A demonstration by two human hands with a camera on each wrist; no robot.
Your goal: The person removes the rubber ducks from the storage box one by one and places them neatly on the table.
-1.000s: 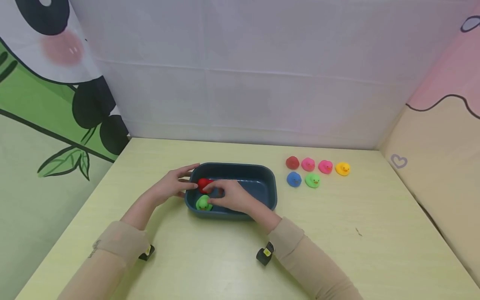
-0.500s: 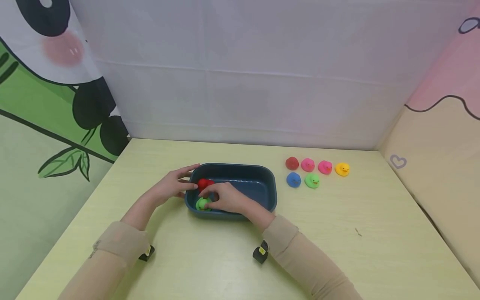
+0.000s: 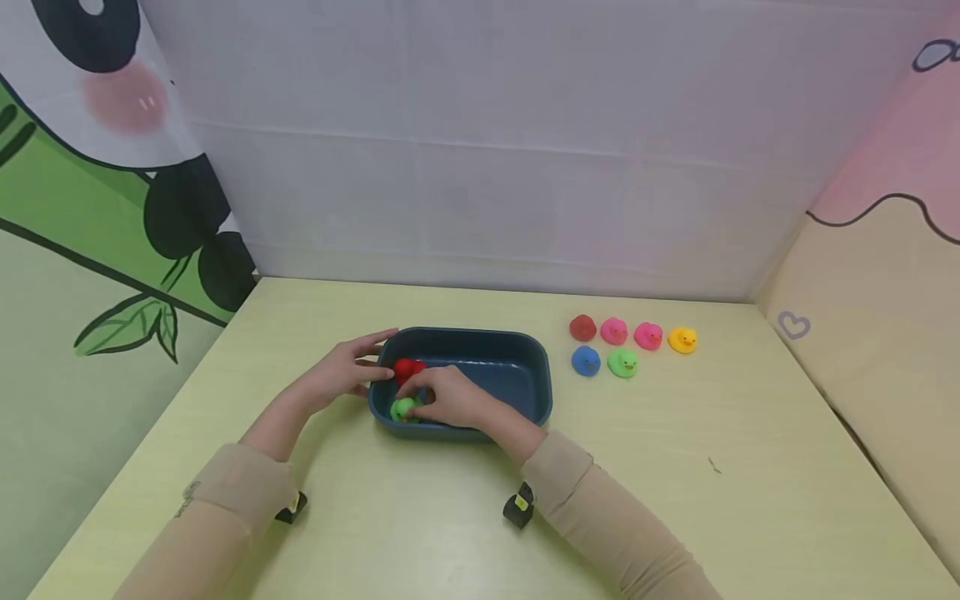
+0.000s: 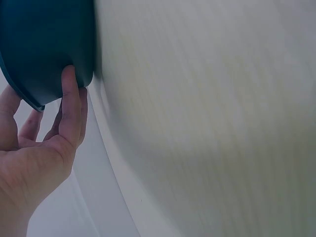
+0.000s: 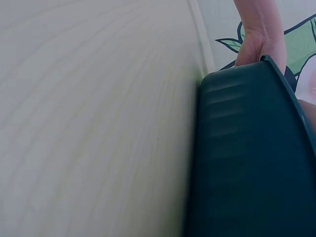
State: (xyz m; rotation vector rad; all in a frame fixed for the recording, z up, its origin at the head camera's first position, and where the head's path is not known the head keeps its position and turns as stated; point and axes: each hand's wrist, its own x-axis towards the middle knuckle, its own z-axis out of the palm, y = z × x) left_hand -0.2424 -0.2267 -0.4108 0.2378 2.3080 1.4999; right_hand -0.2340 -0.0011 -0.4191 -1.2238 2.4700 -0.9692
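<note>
Currently, the green duck (image 3: 402,407) lies in the tray's (image 3: 513,382) near left corner; the tray's long axis runs left to right. The right hand (image 3: 447,396), the nearer of 2 hands, pinches the duck; the left hand (image 3: 337,367), fingers extended, touches the tray's left end.

Backs the far edge of the pale surface (image 3: 750,408) with creased whitish cloth (image 3: 487,183). Shows green cartoon print (image 3: 82,187) beyond the left edge, pink-and-cream print (image 3: 892,275) beyond the right.

Wrist views close beside tray (image 4: 49,44)
</note>
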